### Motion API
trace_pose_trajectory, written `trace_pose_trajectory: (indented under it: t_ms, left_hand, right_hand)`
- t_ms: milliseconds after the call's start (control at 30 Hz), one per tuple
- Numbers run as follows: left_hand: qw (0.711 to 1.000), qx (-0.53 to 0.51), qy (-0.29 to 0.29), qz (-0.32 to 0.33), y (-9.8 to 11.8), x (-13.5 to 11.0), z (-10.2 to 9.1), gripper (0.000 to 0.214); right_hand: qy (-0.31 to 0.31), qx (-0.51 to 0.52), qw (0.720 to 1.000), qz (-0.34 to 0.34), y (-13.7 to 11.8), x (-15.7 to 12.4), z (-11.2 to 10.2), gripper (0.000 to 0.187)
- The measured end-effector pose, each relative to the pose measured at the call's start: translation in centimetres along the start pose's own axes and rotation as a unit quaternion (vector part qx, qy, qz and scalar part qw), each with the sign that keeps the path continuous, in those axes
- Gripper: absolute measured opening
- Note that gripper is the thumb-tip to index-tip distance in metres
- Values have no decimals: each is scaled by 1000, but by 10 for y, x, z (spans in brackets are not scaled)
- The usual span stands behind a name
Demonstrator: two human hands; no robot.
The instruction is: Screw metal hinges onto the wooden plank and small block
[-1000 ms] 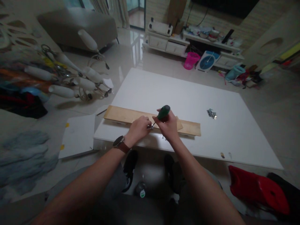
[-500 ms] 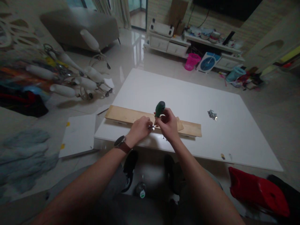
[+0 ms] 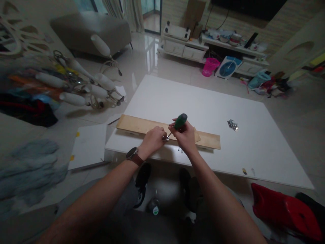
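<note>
My right hand [image 3: 186, 135] is closed round a screwdriver [image 3: 180, 121] with a green and dark handle, which tilts to the right. Its shaft runs down to a small shiny metal piece [image 3: 166, 138] at the near edge of a long wooden board [image 3: 137, 124]. My left hand [image 3: 155, 138] pinches that metal piece; its exact kind is too small to make out. The board lies on a large white panel [image 3: 198, 98]. A shorter wooden piece [image 3: 197, 136] rests on the board beside my right hand. A couple of screws [image 3: 180, 149] stand near my right wrist.
Several metal brackets [image 3: 232, 125] lie on the panel to the right. A smaller white panel [image 3: 87, 147] is at the left, near a white lamp fixture [image 3: 100, 83]. A red object [image 3: 284, 210] sits at the lower right, and a bottle [image 3: 154, 206] between my feet.
The screwdriver handle has tipped further to the right, and my right hand has shifted slightly right with it. My left hand stays at the metal piece. The whole view has shifted a little.
</note>
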State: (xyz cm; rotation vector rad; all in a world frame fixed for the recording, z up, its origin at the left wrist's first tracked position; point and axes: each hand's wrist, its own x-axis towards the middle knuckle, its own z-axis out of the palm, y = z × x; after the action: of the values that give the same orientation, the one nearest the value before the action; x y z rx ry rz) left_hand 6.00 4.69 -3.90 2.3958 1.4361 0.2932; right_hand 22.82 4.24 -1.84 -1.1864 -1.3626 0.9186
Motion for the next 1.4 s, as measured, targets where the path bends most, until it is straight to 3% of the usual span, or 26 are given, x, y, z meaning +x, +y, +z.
trace_pose_trajectory:
  t_ms: [100, 200, 467, 633, 1000, 1100, 1233, 1400]
  left_hand:
    - [1000, -7, 3, 3, -1, -1, 1, 11]
    - [1000, -11, 8, -5, -1, -2, 1, 12]
    - [1000, -16, 9, 1, -1, -1, 1, 11]
    - [1000, -2, 1, 7, 0, 0, 0, 15]
    - [1000, -2, -2, -12, 3, -2, -3, 17]
    - [1000, -13, -1, -25, 3, -2, -4, 15]
    - [1000, -18, 0, -6, 1, -2, -2, 11]
    - [1000, -8, -6, -5, 0, 0, -2, 11]
  right_hand:
    - [-19, 5, 1000, 5, -5, -1, -1, 26]
    - [-26, 41, 999, 5, -7, -2, 0, 27]
    - [34, -44, 998, -13, 1, -1, -1, 36]
    - [57, -5, 998, -10, 3, 1, 2, 40]
    - [6, 43, 999, 11, -5, -1, 3, 34]
    - [20, 8, 1000, 0, -6, -1, 4, 37]
    - [24, -63, 997, -26, -4, 0, 3, 28]
    - [23, -80, 996, -31, 5, 0, 3, 23]
